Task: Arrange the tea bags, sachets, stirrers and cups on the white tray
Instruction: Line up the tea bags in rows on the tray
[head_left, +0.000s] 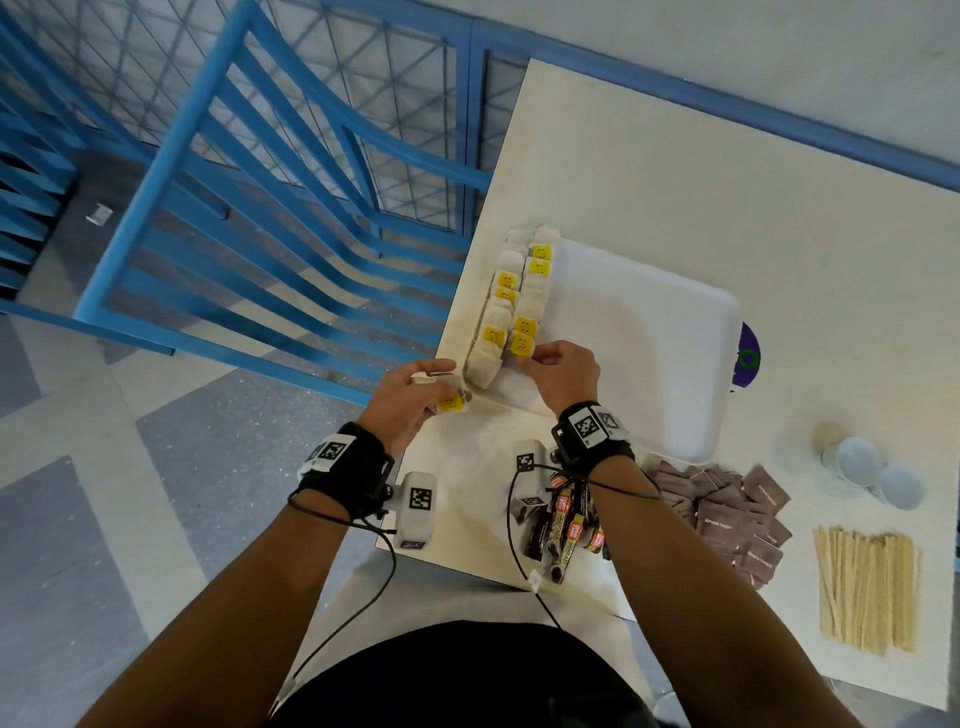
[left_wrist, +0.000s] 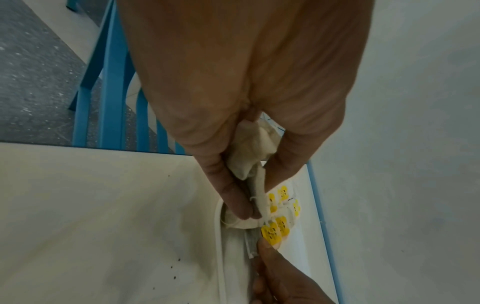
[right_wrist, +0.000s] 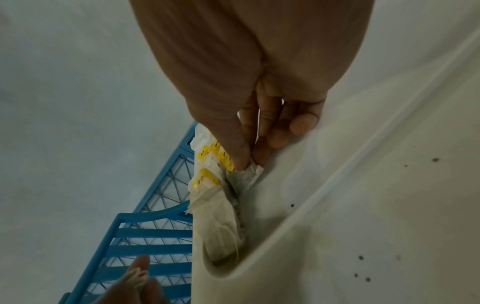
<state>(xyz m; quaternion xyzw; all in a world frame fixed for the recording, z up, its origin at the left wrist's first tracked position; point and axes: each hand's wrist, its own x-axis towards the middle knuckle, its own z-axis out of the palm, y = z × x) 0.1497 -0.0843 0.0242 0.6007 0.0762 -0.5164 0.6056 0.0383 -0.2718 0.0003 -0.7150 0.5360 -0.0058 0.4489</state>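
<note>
Along the left edge of the white tray (head_left: 649, 332), the right hand (head_left: 563, 371) pinches the near end of the second row of tea bags (head_left: 524, 306), while the left hand (head_left: 410, 395) grips spare tea bags (head_left: 451, 401) just off the tray's corner; each bag should overlap the last, tag up. Sachets (head_left: 737, 514), wooden stirrers (head_left: 865, 587) and upturned cups (head_left: 857, 462) lie on the table (head_left: 675, 171) to the right, untouched, and coffee sticks (head_left: 563, 525) under the right wrist risk being swept.
</note>
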